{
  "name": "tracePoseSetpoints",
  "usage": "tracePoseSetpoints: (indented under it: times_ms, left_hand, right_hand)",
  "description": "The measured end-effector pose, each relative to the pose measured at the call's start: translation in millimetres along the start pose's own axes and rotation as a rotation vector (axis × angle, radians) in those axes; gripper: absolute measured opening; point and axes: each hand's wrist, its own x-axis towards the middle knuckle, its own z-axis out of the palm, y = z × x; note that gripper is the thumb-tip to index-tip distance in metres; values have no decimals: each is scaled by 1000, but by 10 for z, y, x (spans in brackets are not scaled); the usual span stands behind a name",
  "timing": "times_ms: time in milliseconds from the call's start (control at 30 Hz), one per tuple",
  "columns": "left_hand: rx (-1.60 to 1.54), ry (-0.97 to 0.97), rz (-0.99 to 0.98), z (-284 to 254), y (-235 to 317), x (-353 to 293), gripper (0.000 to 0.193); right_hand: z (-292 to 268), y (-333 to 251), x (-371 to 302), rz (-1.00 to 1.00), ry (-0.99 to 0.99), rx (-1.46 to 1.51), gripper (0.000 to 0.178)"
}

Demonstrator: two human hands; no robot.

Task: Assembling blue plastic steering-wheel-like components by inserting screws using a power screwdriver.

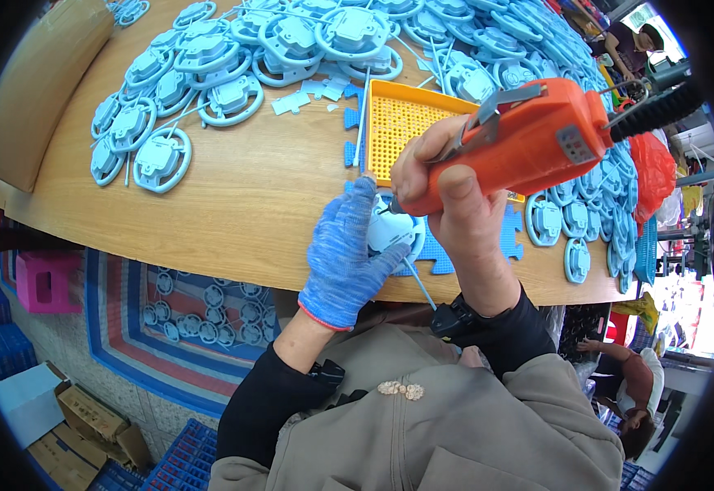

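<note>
My left hand [339, 255], in a blue knit glove with a red cuff edge, is closed on a light-blue plastic toy steering wheel [388, 231]. The wheel rests over a blue foam mat [511, 237] at the table's near edge, a thin rod sticking out toward me. Bare fingers of my right hand [465, 200] wrap round an orange electric screwdriver [529, 139]. Its dark tip points down at the wheel's hub, where fingers and tool partly hide the contact. Just beyond both hands lies a shallow yellow perforated tray [379, 88].
Steering wheels [230, 96] are heaped along the table's far side and down its right. A cardboard sheet [42, 90] stands at the left edge. A dark hose [660, 108] runs from the screwdriver. A pink stool [47, 281] and cartons [95, 413] are on the floor. Two other people are at the right.
</note>
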Motion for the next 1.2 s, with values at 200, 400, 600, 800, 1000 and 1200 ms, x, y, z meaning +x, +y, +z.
tracePoseSetpoints:
  times_ms: [200, 400, 600, 800, 1000, 1200]
  left_hand:
    - [9, 83, 77, 14, -44, 51, 82]
    - [87, 125, 112, -89, 69, 67, 64]
    - [318, 165, 52, -772, -78, -406, 69]
    - [725, 281, -83, -2137, -538, -585, 89]
    - [915, 304, -139, -3104, -1929, 819, 83]
    - [787, -11, -234, -3018, -2354, 1457, 66]
  right_hand:
    - [76, 42, 38, -33, -59, -140, 48]
    - [142, 67, 51, 30, 28, -150, 53]
    - [-214, -234, 146, -132, 32, -83, 57]
    - [-288, -210, 301, -147, 93, -62, 58]
    - [-170, -230, 331, -121, 23, -51, 59]
    - [-573, -225, 299, -125, 145, -45, 60]
